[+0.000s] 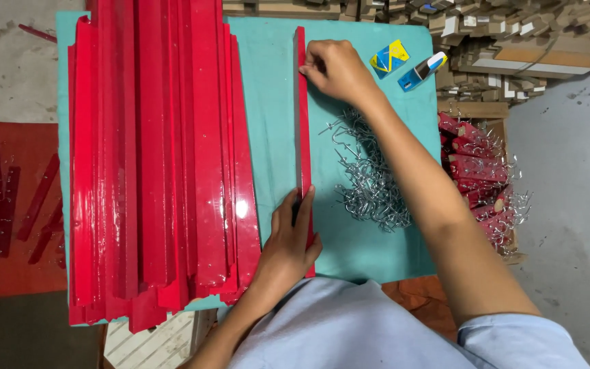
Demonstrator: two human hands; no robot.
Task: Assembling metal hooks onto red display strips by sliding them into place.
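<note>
The red strip [302, 116] lies lengthwise on the teal-covered table [363, 239], glossy, narrow and straight, between the stack of red strips [151, 164] and the pile of metal hooks [367, 171]. You pin it at both ends: your left hand [289, 239] presses flat on the near end, fingers spread, while your right hand [336, 68] pinches the far end. It looks like you are lining it up; the next move likely calls for a steady hold. A crate of finished red pieces [476, 171] sits right of the table.

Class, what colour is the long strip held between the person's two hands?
Glossy red strip, seen in the head view.
</note>
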